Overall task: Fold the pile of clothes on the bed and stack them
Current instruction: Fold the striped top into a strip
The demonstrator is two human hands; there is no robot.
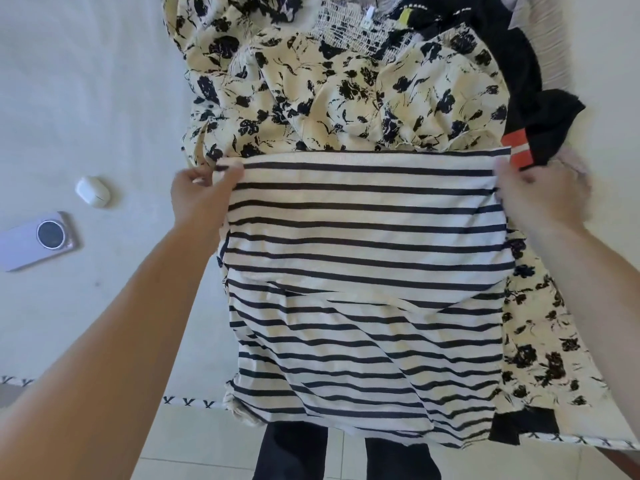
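Now a striped shirt (367, 271) is held spread above the bed (86, 98).
Its top corners are pinched by the left hand (201, 192) and right hand (530, 195); a floral garment (346, 88) is lying beneath.

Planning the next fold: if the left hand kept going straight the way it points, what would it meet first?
Probably the floral garment just beyond the striped top's edge that the left hand grips; depth is unclear.
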